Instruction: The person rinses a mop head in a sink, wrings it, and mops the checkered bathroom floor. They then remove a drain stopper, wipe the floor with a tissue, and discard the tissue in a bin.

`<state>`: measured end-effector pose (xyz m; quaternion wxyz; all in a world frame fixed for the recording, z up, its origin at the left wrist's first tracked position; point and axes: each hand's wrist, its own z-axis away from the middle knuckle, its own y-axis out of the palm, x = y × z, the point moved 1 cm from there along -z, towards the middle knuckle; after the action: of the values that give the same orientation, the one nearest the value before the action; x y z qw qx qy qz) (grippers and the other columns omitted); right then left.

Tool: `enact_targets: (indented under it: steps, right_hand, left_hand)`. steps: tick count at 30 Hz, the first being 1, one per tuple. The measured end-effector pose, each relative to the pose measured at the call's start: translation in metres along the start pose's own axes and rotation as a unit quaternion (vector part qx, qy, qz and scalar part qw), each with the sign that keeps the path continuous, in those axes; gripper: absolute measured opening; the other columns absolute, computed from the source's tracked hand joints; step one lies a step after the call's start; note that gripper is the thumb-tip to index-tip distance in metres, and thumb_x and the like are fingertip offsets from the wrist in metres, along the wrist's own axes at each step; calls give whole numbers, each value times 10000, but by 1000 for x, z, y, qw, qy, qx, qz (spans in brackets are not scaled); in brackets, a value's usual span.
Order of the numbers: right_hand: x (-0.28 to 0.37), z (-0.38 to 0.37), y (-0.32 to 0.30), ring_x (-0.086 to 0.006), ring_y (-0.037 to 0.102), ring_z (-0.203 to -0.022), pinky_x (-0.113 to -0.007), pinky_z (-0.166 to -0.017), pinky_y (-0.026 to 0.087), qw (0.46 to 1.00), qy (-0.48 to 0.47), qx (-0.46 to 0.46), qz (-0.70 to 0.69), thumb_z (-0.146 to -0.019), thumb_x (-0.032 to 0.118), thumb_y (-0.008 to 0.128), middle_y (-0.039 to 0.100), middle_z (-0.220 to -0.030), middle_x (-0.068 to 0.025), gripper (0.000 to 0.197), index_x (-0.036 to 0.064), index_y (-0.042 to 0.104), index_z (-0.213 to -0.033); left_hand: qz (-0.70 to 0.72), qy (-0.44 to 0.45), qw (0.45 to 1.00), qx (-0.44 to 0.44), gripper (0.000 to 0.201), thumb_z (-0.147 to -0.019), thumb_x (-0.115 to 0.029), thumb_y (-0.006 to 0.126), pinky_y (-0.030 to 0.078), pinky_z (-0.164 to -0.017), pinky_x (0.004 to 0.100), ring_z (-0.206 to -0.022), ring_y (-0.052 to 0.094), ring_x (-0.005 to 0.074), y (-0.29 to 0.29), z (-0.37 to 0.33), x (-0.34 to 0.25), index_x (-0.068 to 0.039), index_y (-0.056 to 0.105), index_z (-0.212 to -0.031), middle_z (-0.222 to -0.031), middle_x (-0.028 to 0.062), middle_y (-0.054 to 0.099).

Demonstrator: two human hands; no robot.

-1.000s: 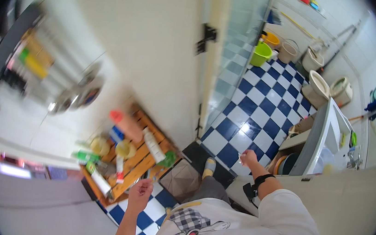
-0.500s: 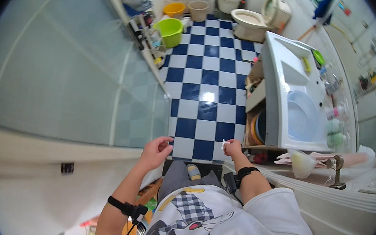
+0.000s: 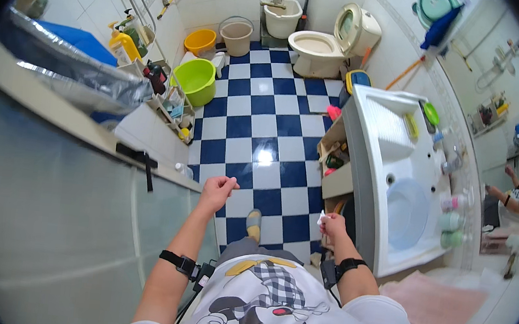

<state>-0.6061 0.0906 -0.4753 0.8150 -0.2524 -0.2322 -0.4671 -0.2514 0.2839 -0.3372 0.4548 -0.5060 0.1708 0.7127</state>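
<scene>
My left hand (image 3: pixel 217 194) hangs over the checkered floor beside the frosted sliding door, fingers curled in with nothing showing between them. My right hand (image 3: pixel 333 226), near the washbasin cabinet, pinches a small crumpled white piece (image 3: pixel 321 218) that looks like tissue. Close to that hand is the white laundry sink (image 3: pixel 378 195), with a translucent blue basin (image 3: pixel 408 214) in it. One slippered foot (image 3: pixel 255 220) is on the tiles below, between my hands.
At the far end are a toilet (image 3: pixel 316 43) with its lid raised, a white bucket (image 3: pixel 283 25), a grey-beige pail (image 3: pixel 235 43), an orange basin (image 3: pixel 200 41) and a green basin (image 3: pixel 195 84). A frosted door (image 3: pixel 67 217) runs along the left. Bottles (image 3: pixel 453 221) line the sink's right edge.
I have moved forward into the bathroom, so the sink, basins and toilet appear nearer. My left fingers have curled in more; the white piece is still in my right hand.
</scene>
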Motion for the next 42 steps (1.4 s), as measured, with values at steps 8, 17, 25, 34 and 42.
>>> enact_targets:
  steps: [8,17,25,34,42]
  right_hand:
    - [131,-95,14,-153,623,-585,-259,-499,515,997,-23,-27,-67,-863,-4,634,650,-756,-80,78,-6,609,-937]
    - [322,-260,43,-180,670,-649,-292,-550,581,998,-43,-3,-43,-829,-59,595,640,-760,-93,72,4,587,-795]
    - [478,-411,88,-115,620,-607,-260,-492,515,999,-42,27,13,-830,27,699,644,-740,-34,80,29,623,-855]
    - [576,-566,54,-298,687,-760,-394,-720,539,949,-74,-241,187,-689,218,757,704,-773,-136,146,88,750,-756]
    - [642,-678,10,-342,674,-813,-415,-750,538,938,-65,-285,186,-747,205,738,703,-865,-166,167,58,743,-826]
  left_hand:
    - [-134,41,990,22,413,-928,-358,600,426,-568,329,-576,534,149,-4,-186,-73,-17,672,-706,-608,61,598]
    - [-205,-126,966,-98,305,-911,-279,561,518,-629,362,-653,664,239,-83,-375,42,-39,715,-799,-702,129,669]
    - [-37,-342,931,-121,167,-906,-209,617,457,-445,306,-507,568,154,-94,-389,38,-65,644,-828,-639,52,613]
    - [-61,-295,954,-8,59,-885,-71,593,449,-464,301,-520,556,156,-158,-669,-82,-44,643,-899,-673,62,614]
    - [-96,-171,979,-50,195,-989,-220,583,398,-494,249,-550,491,96,-119,-908,-263,-37,590,-924,-700,28,573]
